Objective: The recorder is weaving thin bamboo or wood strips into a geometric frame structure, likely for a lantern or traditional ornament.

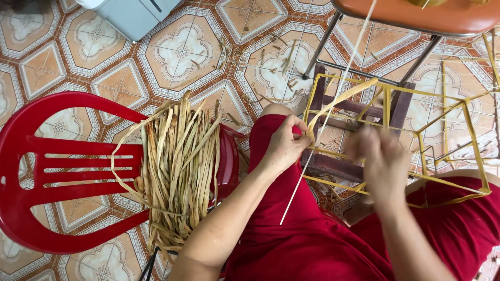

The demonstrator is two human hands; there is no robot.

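Left hand [284,143] pinches a flat yellow strip [338,99] on the rectangular wire frame [401,140]; right hand [377,158] blurred, grip indeterminate. Dried fibre bundle [179,166] lies left.

Patterned tile floor [182,52], red plastic chair [31,171]

The left hand [284,143] pinches a flat yellow strip [338,99] against the yellow wire frame [416,145]; the blurred right hand [383,161] works beside it. Dried straw-coloured reed strips [179,161] lie across a red plastic chair [62,166].
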